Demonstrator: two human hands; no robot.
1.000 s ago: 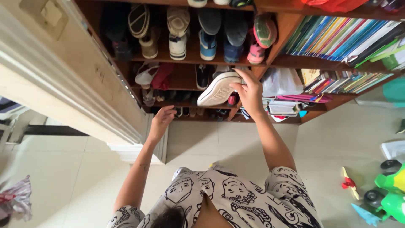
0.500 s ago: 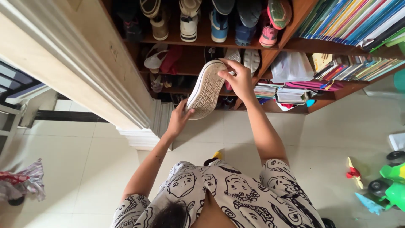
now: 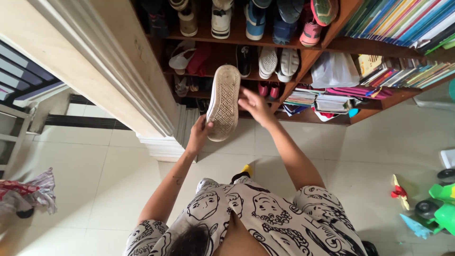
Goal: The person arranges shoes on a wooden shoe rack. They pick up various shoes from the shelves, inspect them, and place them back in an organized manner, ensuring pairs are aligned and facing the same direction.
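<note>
At the far left edge of the frame, low down, we see a crumpled cloth (image 3: 29, 194) lying on the pale tiled floor (image 3: 95, 166). A cream door frame (image 3: 90, 61) runs diagonally across the upper left.

Just left of centre, our left hand (image 3: 199, 135) comes up from the lower middle of the frame and closes around the lower end of a white shoe (image 3: 223, 102); its grip holds the shoe, thumb on the sole side. The shoe sits in the upper middle of the frame, held in the air in front of the wooden shoe rack (image 3: 303, 57), sole turned toward us, showing a worn, speckled tread, its long axis nearly upright.

Immediately right of the shoe, our right hand (image 3: 256, 105) is open with fingers spread, its fingertips close to the shoe's right edge; we cannot tell whether they touch it. Its grip is wide and holds nothing.

Behind both hands, the rack's shelves carry rows of shoes, among them a pair of white soles (image 3: 278, 61) and a pink and green sneaker (image 3: 316, 21). Farther right, the shelves hold leaning books (image 3: 398, 23) and stacked papers (image 3: 332, 102). At the lower right edge a green toy vehicle (image 3: 438, 208) stands on the floor.
</note>
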